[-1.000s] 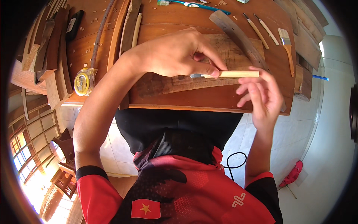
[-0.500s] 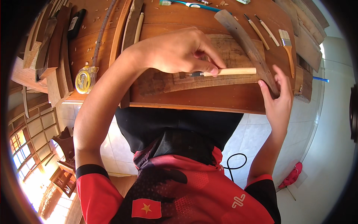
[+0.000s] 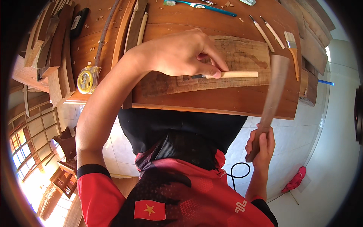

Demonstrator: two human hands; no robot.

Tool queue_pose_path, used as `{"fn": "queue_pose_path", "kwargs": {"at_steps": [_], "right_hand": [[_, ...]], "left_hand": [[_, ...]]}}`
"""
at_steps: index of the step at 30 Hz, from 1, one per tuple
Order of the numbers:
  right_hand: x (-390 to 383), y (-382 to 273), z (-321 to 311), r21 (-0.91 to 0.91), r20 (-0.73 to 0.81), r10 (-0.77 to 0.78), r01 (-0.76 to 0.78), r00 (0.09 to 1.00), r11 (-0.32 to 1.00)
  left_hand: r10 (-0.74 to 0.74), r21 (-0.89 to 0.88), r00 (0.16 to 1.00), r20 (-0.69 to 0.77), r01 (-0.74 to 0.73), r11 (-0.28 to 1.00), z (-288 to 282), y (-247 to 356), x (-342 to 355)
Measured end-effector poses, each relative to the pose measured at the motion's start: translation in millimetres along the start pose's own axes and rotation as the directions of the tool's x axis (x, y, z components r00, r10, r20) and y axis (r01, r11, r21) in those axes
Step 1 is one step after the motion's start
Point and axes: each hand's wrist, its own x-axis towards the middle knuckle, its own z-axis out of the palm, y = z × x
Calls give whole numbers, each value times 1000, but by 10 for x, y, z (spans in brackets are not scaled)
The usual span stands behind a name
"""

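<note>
- While the short carving tool with a pale, round wooden handle and a dark metal tip [image 3: 240, 74] has kept its place over the board, the long, curved, grey-brown wooden bar [image 3: 278, 83] has just been lifted; half a second ago it lay slanting across the board's right part.
- With that, both hands are occupied, one with the tool and one with the bar, and the board's right part shows uncovered.
- Handle smooth and nearly level, the carving tool points its tip left, close to a small dark patch; whether it touches the wood I cannot tell.
- Thumb and fingers of the left hand [image 3: 185, 53] are pinched on the handle near the tip.
- Fingers of the right hand [image 3: 261, 147] are wrapped around the bar's darker lower end, off the near edge; its paler, streaked upper end leans up and rightward.
- Beneath the tool lies the flat, brown, curved wooden board [image 3: 245, 56], stained in places, on the reddish-brown wooden surface [image 3: 211, 99].
- Farther right are two slim pale-handled tools [image 3: 264, 36] and a wooden-handled flat brush [image 3: 293, 56]; far left stands a clear-and-yellow tape measure [image 3: 87, 81].
</note>
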Motion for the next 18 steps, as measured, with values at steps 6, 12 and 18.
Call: {"fn": "queue_pose_path", "kwargs": {"at_steps": [6, 12, 18], "right_hand": [[-30, 53, 79, -98, 66, -5, 12, 998, 995], [31, 8, 107, -1, -69, -51, 51, 996, 999], [-2, 21, 132, -46, 39, -161, 163, 986, 986]], "left_hand": [[24, -1, 1000, -17, -24, 1000, -6, 26, -27], [4, 17, 1000, -21, -4, 1000, 9, 71, -38], [114, 82, 991, -71, -108, 991, 42, 4, -55]]}}
